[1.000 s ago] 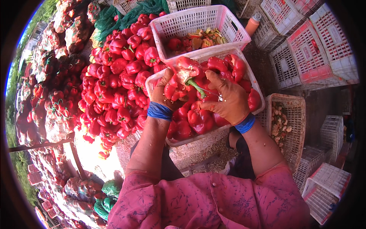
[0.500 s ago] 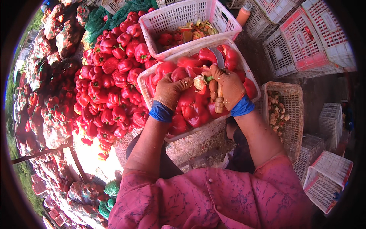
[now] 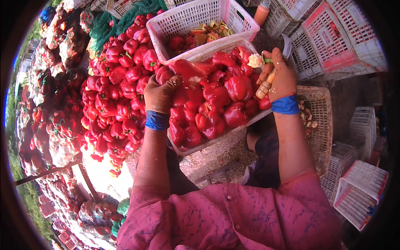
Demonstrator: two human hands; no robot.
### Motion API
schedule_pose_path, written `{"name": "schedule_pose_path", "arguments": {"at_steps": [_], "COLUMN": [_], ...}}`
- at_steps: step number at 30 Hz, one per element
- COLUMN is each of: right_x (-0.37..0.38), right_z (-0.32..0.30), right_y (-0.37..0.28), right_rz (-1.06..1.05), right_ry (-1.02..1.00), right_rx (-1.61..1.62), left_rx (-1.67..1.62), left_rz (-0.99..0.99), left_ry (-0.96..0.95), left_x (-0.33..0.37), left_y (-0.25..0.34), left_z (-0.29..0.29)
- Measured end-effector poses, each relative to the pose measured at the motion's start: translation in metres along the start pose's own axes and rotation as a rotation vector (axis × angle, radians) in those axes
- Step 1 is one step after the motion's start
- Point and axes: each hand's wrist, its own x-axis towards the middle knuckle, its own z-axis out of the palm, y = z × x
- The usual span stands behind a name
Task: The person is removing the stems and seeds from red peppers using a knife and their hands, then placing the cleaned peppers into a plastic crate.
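Observation:
Over the left end of a white crate [image 3: 225, 139] full of red bell peppers, my left hand [image 3: 159, 95], in an orange-brown glove, is closed around a red bell pepper [image 3: 164, 74]. At the crate's right end, my right hand [image 3: 284, 77], gloved alike, grips a curved knife by its wooden handle [image 3: 266, 86]. The knife's blade [image 3: 286, 46] points up and away beyond my fingers. Pinched in that same hand is a pale, seedy pepper core [image 3: 256, 61] with its green stem. Cored peppers [image 3: 210, 124] dotted with seeds lie in the crate.
Left of the crate rises a large heap of whole red peppers [image 3: 116, 96]. Behind it, a second white crate [image 3: 160, 31] holds pepper scraps. A basket [image 3: 323, 121] with discarded cores stands at my right. Stacked crates [image 3: 333, 37] and an orange bottle [image 3: 261, 13] are farther off.
My hands have moved apart. The right one has gone right with the knife and the core, now away from the peppers. My left hand has shifted left to the crate's edge.

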Motion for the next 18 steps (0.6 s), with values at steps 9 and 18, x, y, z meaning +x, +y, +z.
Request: {"name": "schedule_pose_path", "arguments": {"at_steps": [9, 18], "right_x": [-0.001, -0.006], "right_z": [-0.021, -0.029], "right_y": [-0.012, -0.029], "right_rz": [-0.020, 0.063], "right_ry": [0.131, 0.148], "right_rx": [0.050, 0.118], "left_rx": [1.146, 1.566], "left_rz": [0.921, 0.984], "left_ry": [-0.029, -0.374], "left_x": [-0.016, 0.016], "left_y": [-0.021, -0.102], "left_z": [0.111, 0.169]}}
